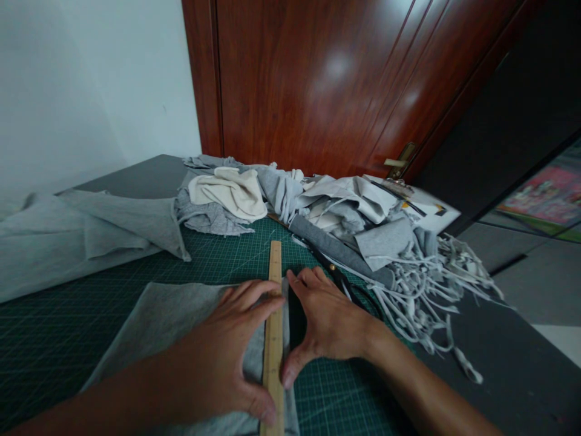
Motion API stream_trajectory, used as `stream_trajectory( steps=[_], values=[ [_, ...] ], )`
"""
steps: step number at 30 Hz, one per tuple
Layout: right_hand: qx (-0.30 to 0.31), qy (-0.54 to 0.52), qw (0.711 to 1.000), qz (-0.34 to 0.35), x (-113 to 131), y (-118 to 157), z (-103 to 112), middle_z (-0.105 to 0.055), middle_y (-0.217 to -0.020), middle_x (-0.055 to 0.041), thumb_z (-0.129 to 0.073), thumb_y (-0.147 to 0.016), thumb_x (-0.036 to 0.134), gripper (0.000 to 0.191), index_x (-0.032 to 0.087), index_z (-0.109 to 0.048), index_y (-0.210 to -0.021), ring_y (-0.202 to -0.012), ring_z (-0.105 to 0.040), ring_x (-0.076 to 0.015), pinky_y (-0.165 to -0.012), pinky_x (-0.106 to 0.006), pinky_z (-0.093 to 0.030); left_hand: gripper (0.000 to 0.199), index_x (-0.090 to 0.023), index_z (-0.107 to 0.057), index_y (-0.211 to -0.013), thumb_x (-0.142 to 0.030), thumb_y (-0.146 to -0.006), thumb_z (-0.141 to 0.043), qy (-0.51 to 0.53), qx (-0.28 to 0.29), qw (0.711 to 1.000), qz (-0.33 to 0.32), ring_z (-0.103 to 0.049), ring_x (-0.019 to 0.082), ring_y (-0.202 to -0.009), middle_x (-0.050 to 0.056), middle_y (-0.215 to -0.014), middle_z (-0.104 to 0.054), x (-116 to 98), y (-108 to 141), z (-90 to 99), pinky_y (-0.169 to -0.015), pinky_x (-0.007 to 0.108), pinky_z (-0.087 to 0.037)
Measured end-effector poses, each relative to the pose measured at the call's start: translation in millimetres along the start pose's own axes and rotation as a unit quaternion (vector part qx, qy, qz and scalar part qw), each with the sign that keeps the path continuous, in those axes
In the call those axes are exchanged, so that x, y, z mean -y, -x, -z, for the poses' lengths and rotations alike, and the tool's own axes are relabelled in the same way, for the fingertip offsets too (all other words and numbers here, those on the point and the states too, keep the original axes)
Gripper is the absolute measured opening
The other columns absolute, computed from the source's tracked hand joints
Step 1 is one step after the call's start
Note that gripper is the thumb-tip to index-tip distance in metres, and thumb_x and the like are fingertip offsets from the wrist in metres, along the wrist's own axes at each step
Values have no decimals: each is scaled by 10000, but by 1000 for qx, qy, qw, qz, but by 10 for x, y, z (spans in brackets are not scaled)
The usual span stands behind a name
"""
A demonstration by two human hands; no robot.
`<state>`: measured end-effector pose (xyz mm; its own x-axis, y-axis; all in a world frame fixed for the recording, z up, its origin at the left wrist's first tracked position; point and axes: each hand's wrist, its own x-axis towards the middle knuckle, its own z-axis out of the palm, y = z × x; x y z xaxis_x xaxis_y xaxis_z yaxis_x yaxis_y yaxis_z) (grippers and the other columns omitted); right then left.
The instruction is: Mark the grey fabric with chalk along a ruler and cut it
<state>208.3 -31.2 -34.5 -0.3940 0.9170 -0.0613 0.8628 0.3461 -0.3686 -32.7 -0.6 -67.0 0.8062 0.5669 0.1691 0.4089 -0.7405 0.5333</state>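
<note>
A wooden ruler (274,339) lies lengthwise on a piece of grey fabric (177,315), close to its right edge. My left hand (227,345) is spread over the fabric, its fingertips and thumb resting on the ruler. To the right, my right hand (322,321) has its thumb and fingers apart. Its thumb touches the ruler's right side, and its index fingertip is at the fabric's far right corner. A narrow strip of fabric shows between the ruler and my right hand. Under the fabric is a green cutting mat (227,254) with a grid.
Black-handled scissors (338,275) lie behind my right hand, beside a dark grey fabric roll (340,249). Grey and cream fabric scraps (231,191) pile up at the back. Thin fabric strips (422,297) tangle at right. Folded grey fabric (91,230) lies at left. A brown door (308,91) stands behind.
</note>
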Motion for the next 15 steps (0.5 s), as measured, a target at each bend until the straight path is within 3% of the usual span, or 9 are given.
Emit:
stream_trajectory(
  steps=[6,11,15],
  values=[
    [2,-5,1000,-8,9,12,-11,-537,-1155,-101,-922,-414,896,1314,108,-636,-1426,-1100,-516,-372,-1094,-593,-477,1114,-244,-557,-1552,-678,-601,-942,-16,4,1000,-14,-490,442,-1445,151,-1598,-520,-4,-20,17,-1214,606,-411],
    [-3,-12,1000,-18,7,36,-34,-542,-1227,-129,-944,-425,865,1444,80,-532,-1565,-1167,-526,-394,-1156,-617,-436,1140,-252,-548,-1560,-690,-587,-948,-13,-2,1000,-18,-490,442,-1437,152,-1597,-517,-2,-16,18,-1210,605,-411],
    [11,-24,999,-34,16,48,-28,-538,-1263,-132,-970,-424,829,1433,114,-528,-1584,-1225,-515,-413,-1186,-634,-405,1131,-262,-556,-1551,-699,-584,-945,-17,-6,1000,-25,-504,440,-1424,146,-1577,-535,-20,-20,24,-1201,602,-422]
  ],
)
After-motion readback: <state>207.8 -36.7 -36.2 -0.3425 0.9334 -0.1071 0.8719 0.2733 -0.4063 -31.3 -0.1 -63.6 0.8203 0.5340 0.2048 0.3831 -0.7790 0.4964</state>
